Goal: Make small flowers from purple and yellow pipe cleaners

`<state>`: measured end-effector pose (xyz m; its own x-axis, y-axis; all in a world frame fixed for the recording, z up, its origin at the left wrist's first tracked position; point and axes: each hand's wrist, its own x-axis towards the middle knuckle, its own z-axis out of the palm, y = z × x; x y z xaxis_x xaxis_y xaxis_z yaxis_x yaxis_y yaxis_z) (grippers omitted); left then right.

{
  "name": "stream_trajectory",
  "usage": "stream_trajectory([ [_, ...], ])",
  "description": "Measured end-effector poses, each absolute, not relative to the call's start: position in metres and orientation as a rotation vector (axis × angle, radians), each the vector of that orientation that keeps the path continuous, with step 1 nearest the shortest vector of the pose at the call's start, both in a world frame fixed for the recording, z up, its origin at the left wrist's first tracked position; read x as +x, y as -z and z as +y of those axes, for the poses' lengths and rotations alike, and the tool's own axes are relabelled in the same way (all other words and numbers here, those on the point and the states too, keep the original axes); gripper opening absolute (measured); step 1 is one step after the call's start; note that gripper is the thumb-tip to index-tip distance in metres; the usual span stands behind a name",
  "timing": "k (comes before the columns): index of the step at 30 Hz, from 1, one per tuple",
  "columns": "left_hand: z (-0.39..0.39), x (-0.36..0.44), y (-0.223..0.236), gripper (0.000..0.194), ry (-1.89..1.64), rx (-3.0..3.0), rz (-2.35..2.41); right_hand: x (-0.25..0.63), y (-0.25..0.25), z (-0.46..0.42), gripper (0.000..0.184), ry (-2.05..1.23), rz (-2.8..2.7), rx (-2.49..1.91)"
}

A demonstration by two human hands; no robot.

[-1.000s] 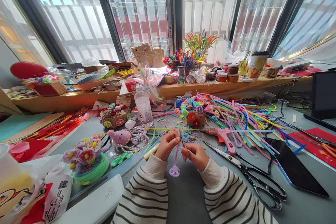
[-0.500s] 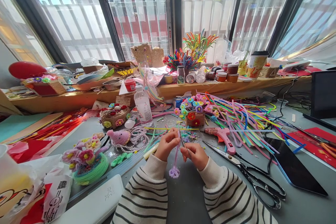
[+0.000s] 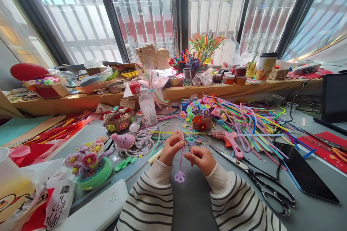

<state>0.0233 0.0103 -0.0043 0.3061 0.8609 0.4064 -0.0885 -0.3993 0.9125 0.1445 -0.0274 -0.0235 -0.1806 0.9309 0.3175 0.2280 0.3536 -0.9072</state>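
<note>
My left hand (image 3: pixel 171 148) pinches a light purple pipe cleaner (image 3: pixel 181 157) between thumb and fingers. Its lower end hangs down in a small curled purple flower (image 3: pixel 179 177) over the grey table. A little to the right, my right hand (image 3: pixel 202 158) is closed on a thin metal tool (image 3: pixel 190 149), mostly hidden by the fingers, so I cannot tell its exact kind. The tool's tip is close to the pipe cleaner. Just beyond both hands lie small pipe cleaner clippings (image 3: pixel 193 140).
A pink glue gun (image 3: pixel 229 141), large black-handled scissors (image 3: pixel 257 180) and a dark phone (image 3: pixel 306 173) lie to the right. Loose pipe cleaners (image 3: pixel 249 126) heap behind. On the left are a green flower pot (image 3: pixel 94 177), a white power bank (image 3: pixel 100 205) and a bottle (image 3: pixel 148 110).
The right hand's metal tool has dropped slightly and moved away from the left fingertips. The left hand has shifted a touch left with the pipe cleaner, its flower still hanging.
</note>
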Motion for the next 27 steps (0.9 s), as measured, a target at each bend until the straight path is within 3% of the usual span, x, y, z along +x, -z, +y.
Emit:
stream_trajectory([
  [11, 0.0138, 0.0205, 0.0087, 0.029, -1.135, 1.743, 0.712, 0.1479, 0.0263, -0.0264, 0.056, -0.954, -1.728, -1.001],
  [20, 0.0146, 0.0200, 0.0097, 0.025, -1.137, 1.745, 0.658, 0.1450, 0.0229, -0.0281, 0.047, -0.905, -1.635, -1.064],
  [27, 0.0130, 0.0214, 0.0077, 0.023, -1.143, 1.711, 0.592, 0.1470, 0.0254, -0.0262, 0.052, -0.962, -1.621, -1.012],
])
